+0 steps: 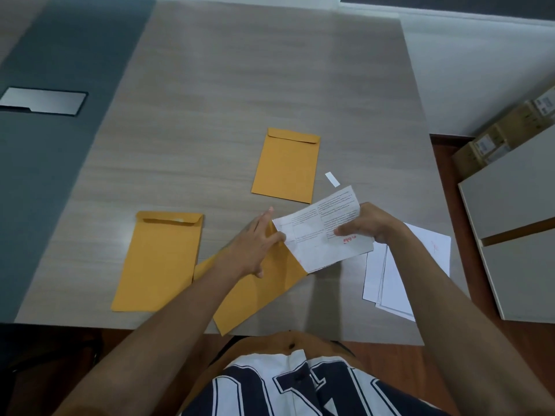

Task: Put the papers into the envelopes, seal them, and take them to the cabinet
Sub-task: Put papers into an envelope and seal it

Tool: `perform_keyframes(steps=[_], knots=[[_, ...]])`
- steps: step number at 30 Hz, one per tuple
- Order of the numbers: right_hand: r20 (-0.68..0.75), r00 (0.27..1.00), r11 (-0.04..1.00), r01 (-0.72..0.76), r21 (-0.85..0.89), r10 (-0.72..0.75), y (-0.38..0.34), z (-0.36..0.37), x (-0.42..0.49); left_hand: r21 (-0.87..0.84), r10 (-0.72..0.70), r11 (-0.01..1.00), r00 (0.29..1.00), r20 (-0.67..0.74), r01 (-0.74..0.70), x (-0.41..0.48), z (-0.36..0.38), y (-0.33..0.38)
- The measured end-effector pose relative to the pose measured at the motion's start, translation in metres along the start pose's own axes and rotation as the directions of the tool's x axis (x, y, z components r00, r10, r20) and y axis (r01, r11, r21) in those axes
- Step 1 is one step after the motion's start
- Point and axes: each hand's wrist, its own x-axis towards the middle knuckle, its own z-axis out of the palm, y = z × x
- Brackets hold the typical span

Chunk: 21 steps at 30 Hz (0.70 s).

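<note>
Metal plate: a metal plate is seen set into the dark strip at the far left of the surface.
Left envelope: a left envelope is laid flat near the front edge, flap end turned toward the far edge.
Angled envelope: an angled envelope is laid slantwise at the front edge, one bottom corner jutting past it and its mouth pointed to the right.
Left hand: the left hand is laid on the mouth end of the angled envelope, its grip spread, fingers nearly straight and the thumb splayed on the brown paper.
Middle envelope: a middle envelope is left flat toward the centre of the surface, flap folded down.
White strip: a small white strip is seen just right of the middle envelope.
Folded paper: a printed folded paper is held with its left end at the angled envelope's mouth.
Right hand: the folded paper's right end is pinched in the grip of the right hand, thumb on top.
Paper stack: a paper stack is fanned loosely by the right edge, partly under the right forearm.
Cardboard boxes: cardboard boxes are seen on the floor beyond the right edge.
</note>
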Motion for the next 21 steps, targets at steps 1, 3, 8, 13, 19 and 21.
perform_keyframes(steps=[1,3,8,13,19,21], knots=[[0.010,1.000,1.000,-0.006,-0.005,0.006,0.000,0.002,0.003,0.013,0.007,1.000,1.000,0.006,-0.007,0.001,0.000,0.001],[0.039,0.999,1.000,-0.004,-0.027,0.005,0.000,0.005,0.007,0.024,0.012,1.000,1.000,0.018,-0.012,0.001,0.000,0.001],[-0.009,1.000,0.999,0.012,-0.034,-0.012,0.006,0.010,0.015,-0.133,-0.160,0.978,0.986,0.037,0.163,-0.004,0.008,0.001],[-0.074,0.997,0.998,0.011,0.054,-0.007,0.020,0.017,0.019,-0.243,-0.261,0.930,0.960,0.098,0.277,-0.006,0.019,0.015],[-0.113,0.993,0.999,0.028,0.036,-0.024,0.024,0.024,0.009,-0.163,-0.284,0.941,0.955,0.090,0.295,-0.006,0.024,0.035],[-0.085,0.996,0.998,0.032,0.045,-0.028,0.026,0.025,0.008,-0.126,-0.253,0.957,0.964,0.079,0.261,-0.007,0.022,0.038]])
